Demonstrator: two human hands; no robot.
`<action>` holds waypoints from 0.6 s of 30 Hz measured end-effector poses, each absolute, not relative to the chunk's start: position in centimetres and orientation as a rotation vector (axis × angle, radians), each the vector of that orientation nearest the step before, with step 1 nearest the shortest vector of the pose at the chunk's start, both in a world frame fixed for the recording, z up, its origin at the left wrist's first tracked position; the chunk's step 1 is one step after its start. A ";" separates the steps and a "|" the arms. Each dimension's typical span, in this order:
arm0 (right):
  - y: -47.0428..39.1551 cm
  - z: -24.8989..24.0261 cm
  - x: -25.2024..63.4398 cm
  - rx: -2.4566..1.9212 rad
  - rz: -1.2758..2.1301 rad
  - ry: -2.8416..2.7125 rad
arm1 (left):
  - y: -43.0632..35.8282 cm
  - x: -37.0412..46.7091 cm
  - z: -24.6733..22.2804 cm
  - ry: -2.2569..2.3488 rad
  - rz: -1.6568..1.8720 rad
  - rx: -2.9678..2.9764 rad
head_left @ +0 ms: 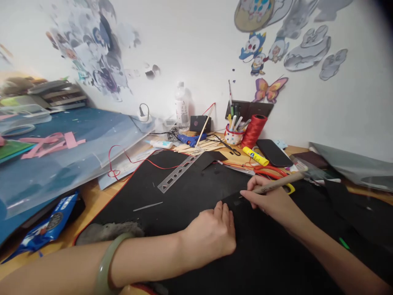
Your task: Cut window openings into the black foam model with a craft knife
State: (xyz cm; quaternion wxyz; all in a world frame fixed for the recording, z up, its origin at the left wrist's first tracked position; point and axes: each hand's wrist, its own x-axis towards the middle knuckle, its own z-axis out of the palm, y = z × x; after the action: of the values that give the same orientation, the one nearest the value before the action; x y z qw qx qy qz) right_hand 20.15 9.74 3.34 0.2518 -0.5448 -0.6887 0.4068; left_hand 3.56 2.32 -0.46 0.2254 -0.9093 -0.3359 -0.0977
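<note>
My left hand point(211, 231) lies on the black mat point(190, 205), fingers curled and pressed together; their undersides are hidden, so I cannot make out whether anything is in them. A green bangle point(108, 262) circles that forearm. To its right, my right hand point(270, 200) is closed around a tan pen-like stick point(281, 182), its thin tip pointing left and down to the dark surface near my left fingers. Dark material around the tip blends with the mat. A clear stencil ruler point(179, 172) and a thin grey strip point(147, 207) rest on the mat.
Beyond the mat are red-handled scissors point(270, 172), a yellow glue stick point(255, 156), a black phone point(274, 153), a red spool point(254, 130), a pen cup point(233, 135) and a blue glue gun point(192, 139). A blue packet point(50, 223) lies at left.
</note>
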 end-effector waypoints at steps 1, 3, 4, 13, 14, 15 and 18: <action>9.7 3.2 19.9 -1.471 1.108 -1.901 | 2.3 3.6 -0.5 -0.935 -0.278 -2.504; 9.7 3.0 19.4 -1.463 1.077 -1.949 | 2.2 3.6 -0.7 -0.940 -0.292 -2.505; 9.7 2.9 19.2 -1.464 1.050 -1.962 | 2.2 3.6 -0.7 -0.939 -0.298 -2.505; 11.1 3.0 18.6 -1.408 1.180 -2.016 | 1.9 3.5 -1.0 -0.986 -0.370 -2.471; 11.4 3.4 18.9 -1.401 1.182 -2.017 | 2.0 3.4 -1.0 -0.985 -0.373 -2.482; 11.6 3.7 19.2 -1.396 1.172 -2.018 | 2.1 3.3 -0.9 -0.975 -0.379 -2.493; 12.6 4.7 20.3 -1.356 1.050 -2.068 | 2.5 2.9 -0.6 -0.899 -0.413 -2.523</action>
State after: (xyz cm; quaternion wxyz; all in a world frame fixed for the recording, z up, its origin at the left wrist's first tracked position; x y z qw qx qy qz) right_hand 20.34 12.57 4.72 0.2256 -0.4918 -0.7498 0.3808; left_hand 2.86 2.55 -0.57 0.2139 -0.9094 -0.3242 -0.1490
